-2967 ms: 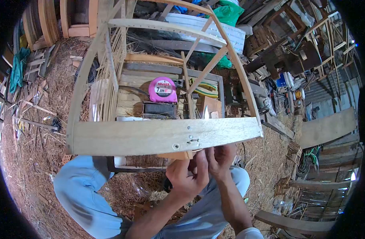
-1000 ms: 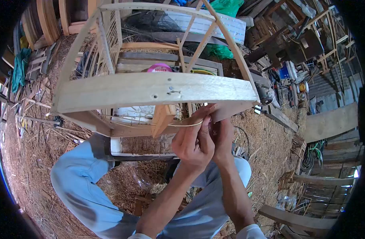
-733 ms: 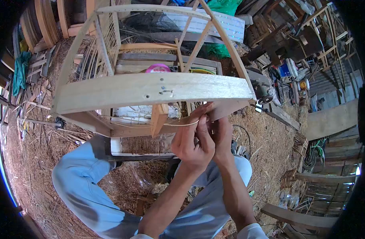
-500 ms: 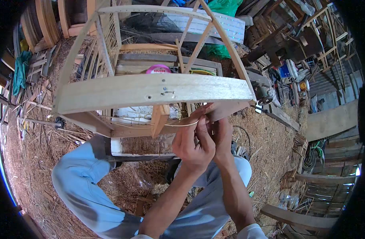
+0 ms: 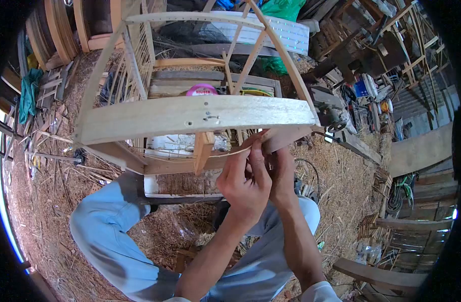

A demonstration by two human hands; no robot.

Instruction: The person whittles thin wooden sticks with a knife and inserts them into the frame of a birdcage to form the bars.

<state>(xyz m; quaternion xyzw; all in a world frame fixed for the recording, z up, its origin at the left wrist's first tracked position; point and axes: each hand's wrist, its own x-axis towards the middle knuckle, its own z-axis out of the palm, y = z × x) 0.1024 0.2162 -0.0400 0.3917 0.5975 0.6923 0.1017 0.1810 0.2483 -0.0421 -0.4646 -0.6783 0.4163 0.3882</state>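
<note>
A wooden frame [image 5: 160,118] with a broad pale front board and thin side slats stands before me, like a cage. Under its lower right corner, my left hand [image 5: 244,177] pinches a thin pale strip [image 5: 225,156] between thumb and fingers. This strip curves along the frame's lower rail [image 5: 172,167] toward the left. Close beside it, my right hand [image 5: 282,176] is raised against the underside of the right-hand board [image 5: 291,138]. Its fingers are curled, and their tips and anything in them are hidden. A short wooden block [image 5: 204,151] juts down at the middle of the frame.
A round pink-labelled item [image 5: 202,89] lies behind the front board. My bent knee [image 5: 97,211] is left of the frame. Shavings [image 5: 346,196] cover the ground. Machinery [image 5: 371,55] stands at the upper right, and curved planks [image 5: 421,151] lie at the right.
The view has shifted slightly, so the frame appears a little to the right on its left side. Both hands stay at the same corner, with only small finger movement.
</note>
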